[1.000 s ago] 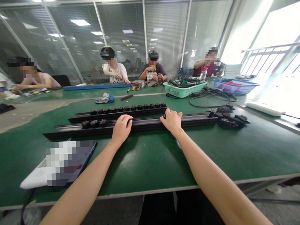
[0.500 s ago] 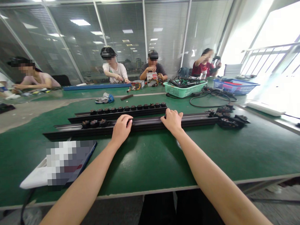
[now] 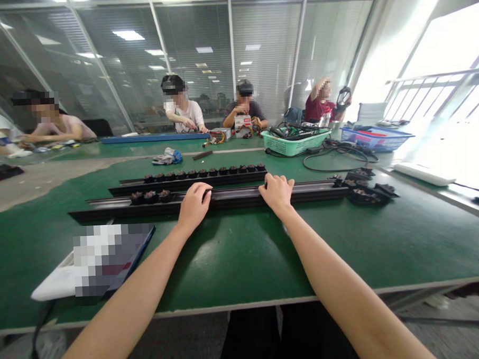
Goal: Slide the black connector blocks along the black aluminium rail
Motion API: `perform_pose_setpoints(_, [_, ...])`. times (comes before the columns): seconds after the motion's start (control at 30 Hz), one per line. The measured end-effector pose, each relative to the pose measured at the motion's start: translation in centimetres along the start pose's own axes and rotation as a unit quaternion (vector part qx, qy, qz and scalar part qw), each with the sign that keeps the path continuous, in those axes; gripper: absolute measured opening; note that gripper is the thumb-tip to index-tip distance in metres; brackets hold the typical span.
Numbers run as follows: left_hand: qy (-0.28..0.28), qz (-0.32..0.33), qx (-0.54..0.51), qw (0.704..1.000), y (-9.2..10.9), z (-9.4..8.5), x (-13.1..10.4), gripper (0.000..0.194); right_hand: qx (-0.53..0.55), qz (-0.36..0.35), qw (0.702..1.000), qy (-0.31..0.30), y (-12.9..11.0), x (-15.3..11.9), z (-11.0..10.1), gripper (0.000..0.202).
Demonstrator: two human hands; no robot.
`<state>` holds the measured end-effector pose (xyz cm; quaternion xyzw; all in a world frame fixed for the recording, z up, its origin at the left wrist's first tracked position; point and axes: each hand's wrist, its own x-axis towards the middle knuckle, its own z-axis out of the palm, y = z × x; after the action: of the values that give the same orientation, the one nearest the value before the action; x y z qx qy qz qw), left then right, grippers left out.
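A long black rail with a grey channel lies across the table in front of me. My left hand is closed over its middle, fingers curled down and thumb along the near side. A small dark bit shows between thumb and forefinger, too hidden to name. My right hand grips the same rail farther right, its fingers bent over the top and their tips hidden. Several round black fittings sit in the channel left of my left hand. Behind lies a second black rail carrying a row of similar fittings.
A pile of loose black fittings lies at the rail's right end. A white device with a dark panel is near left. Beyond are a green basket, a blue basket, black cables and gloves. Several people sit opposite.
My right hand has shifted very slightly to the right on the rail. My left hand has stayed put. A person at the far right has moved a dark ring-shaped object.
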<state>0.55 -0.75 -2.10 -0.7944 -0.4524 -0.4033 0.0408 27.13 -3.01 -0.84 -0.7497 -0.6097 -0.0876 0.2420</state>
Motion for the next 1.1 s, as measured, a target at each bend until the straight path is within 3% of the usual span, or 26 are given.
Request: perform_pose_setpoints(1.1, [-0.005,-0.007,-0.001,1.000,0.08,-0.04,0.07,0.024,-0.002,0.028,1.000,-0.004,0.55,0.25,-0.07,0.023])
